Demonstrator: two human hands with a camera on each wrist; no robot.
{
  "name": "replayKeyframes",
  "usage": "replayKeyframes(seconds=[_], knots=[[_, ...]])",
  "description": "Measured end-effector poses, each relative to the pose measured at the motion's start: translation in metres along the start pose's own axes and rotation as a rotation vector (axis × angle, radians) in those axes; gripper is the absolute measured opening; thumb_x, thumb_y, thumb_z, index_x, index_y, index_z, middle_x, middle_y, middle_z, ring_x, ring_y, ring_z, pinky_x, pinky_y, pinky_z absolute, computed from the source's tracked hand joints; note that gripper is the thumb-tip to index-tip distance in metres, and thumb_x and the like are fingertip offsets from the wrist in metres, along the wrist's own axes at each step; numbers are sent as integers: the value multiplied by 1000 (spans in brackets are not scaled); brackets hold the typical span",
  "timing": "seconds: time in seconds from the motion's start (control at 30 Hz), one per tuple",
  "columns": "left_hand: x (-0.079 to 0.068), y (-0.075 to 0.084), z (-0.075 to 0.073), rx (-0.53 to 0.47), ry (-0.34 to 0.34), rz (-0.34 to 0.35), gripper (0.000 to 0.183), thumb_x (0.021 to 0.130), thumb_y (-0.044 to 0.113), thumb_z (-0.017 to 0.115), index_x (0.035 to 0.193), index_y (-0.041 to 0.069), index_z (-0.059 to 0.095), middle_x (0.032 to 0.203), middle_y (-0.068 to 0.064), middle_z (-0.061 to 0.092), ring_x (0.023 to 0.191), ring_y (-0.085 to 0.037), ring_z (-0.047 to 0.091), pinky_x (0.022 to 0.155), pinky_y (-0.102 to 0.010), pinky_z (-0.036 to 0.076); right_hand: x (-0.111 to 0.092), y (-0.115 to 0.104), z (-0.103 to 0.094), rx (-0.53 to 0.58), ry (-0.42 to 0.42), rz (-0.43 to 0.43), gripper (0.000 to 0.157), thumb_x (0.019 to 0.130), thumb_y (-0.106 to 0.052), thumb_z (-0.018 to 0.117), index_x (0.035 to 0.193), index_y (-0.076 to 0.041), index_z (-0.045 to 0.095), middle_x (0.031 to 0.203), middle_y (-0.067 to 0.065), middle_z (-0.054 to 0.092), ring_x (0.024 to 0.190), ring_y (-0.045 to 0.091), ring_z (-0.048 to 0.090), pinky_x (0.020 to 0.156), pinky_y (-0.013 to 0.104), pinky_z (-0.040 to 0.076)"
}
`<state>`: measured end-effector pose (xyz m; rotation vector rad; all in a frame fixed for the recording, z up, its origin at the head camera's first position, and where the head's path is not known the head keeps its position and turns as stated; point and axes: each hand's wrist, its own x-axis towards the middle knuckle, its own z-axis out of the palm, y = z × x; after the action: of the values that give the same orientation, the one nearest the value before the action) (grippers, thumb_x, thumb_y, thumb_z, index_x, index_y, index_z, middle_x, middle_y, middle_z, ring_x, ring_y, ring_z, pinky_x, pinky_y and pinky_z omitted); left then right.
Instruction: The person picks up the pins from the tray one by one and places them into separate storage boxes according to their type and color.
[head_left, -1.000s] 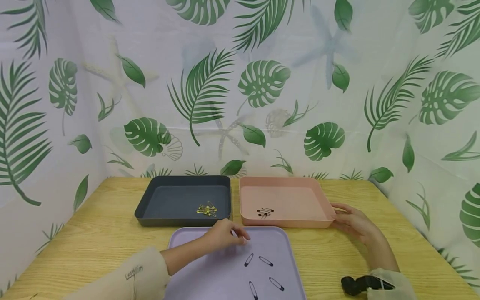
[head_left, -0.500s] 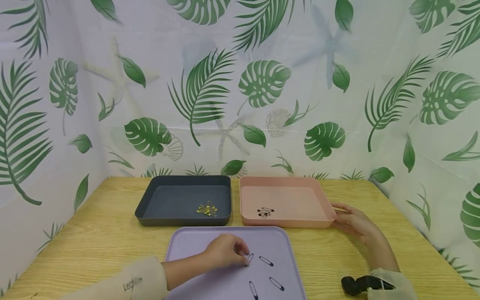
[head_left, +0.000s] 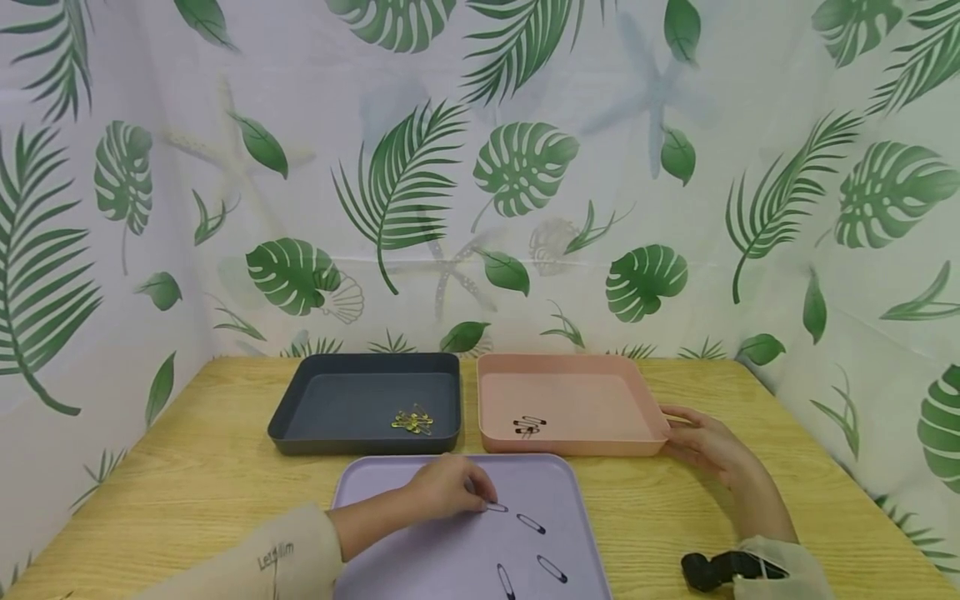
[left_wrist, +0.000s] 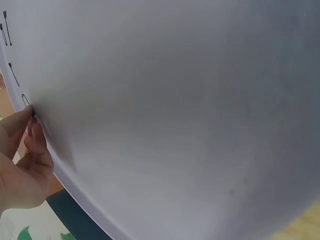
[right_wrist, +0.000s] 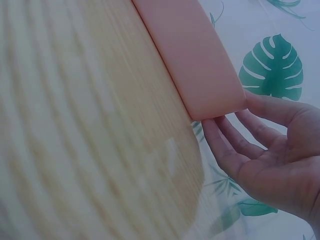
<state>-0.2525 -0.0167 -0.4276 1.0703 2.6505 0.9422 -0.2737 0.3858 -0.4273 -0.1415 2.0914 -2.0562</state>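
My left hand [head_left: 450, 487] pinches one end of a black safety pin [head_left: 498, 507] between thumb and forefinger, low over the lilac tray [head_left: 420, 542]. In the left wrist view, the pin's looped end [left_wrist: 24, 99] sticks out past the fingertips. Three more black safety pins [head_left: 552, 568] lie on the lilac tray to the right of that hand. My right hand [head_left: 708, 446] touches the right side of the pink tray [head_left: 585, 400] near its front corner. Its fingers are loosely bent along the outer wall [right_wrist: 200, 65], as the right wrist view shows.
The dark grey tray [head_left: 337, 408] at back left bears a heap of gold safety pins [head_left: 412, 419]. Several black safety pins [head_left: 529, 425] lie in the pink tray. Everything stands on a wooden table [head_left: 225, 475] before a leaf-patterned cloth [head_left: 562, 275].
My left hand has come down from the lilac tray's far side, taken hold of the nearest black safety pin, and shifted it slightly away and turned it. The right hand stays at the pink tray.
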Motion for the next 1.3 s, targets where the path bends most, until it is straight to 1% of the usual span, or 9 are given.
replayKeyframes(seconds=[0.1,0.27,0.43,0.57,0.7,0.93,1.03,1.17,1.3], knots=[[0,0,-2,-8,-1,-12,13,72,3,75,77,15,73,69,12,61,65,0,50,61,-19,42,0,-2,1,3,2,0,57,93,-2,51,140,10,22,118,8,52,99,14,58,89,36,45],[0,1,-4,-27,-21,2,13,72,1,74,77,13,73,68,12,60,63,0,49,59,-19,41,0,-1,2,-30,9,3,58,93,-3,50,140,11,19,123,13,49,99,14,58,89,36,44],[0,3,-6,-65,-34,12,12,73,-1,73,78,11,74,71,8,64,62,0,50,58,-18,42,0,0,2,-37,13,7,59,94,-4,51,141,10,19,124,14,48,99,14,58,89,37,44],[1,3,-6,-91,-41,4,11,74,0,72,79,9,74,74,4,67,64,1,52,58,-17,43,0,-1,2,-46,16,9,60,93,-5,52,141,9,19,127,16,46,100,15,57,90,37,44],[5,2,-7,-92,-35,-6,10,76,2,71,80,11,75,76,5,67,66,0,52,59,-18,43,-1,-2,3,-53,14,11,60,93,-6,52,141,9,19,128,16,46,101,15,57,90,37,44],[16,1,-11,-86,-22,-28,14,78,0,68,81,12,75,77,7,65,64,-4,50,55,-19,43,0,-2,3,-60,19,7,60,94,-6,52,141,9,19,127,16,46,100,15,57,90,37,44],[18,3,-13,-99,-25,-41,14,79,0,67,81,12,75,78,7,64,65,-5,50,55,-19,43,0,-2,3,-70,17,3,60,94,-7,52,141,10,19,127,17,46,100,15,57,90,37,44],[21,8,-15,-129,-19,-56,14,79,0,66,82,10,75,80,4,64,64,-6,50,53,-20,43,0,-1,3,-70,10,-2,61,94,-7,52,140,11,18,127,17,47,100,14,57,90,37,44],[26,12,-17,-170,-14,-89,12,80,1,66,83,10,75,78,3,63,61,-6,50,50,-20,43,0,-1,2,-66,10,2,62,93,-7,53,141,11,17,127,16,46,100,14,57,90,37,44]])
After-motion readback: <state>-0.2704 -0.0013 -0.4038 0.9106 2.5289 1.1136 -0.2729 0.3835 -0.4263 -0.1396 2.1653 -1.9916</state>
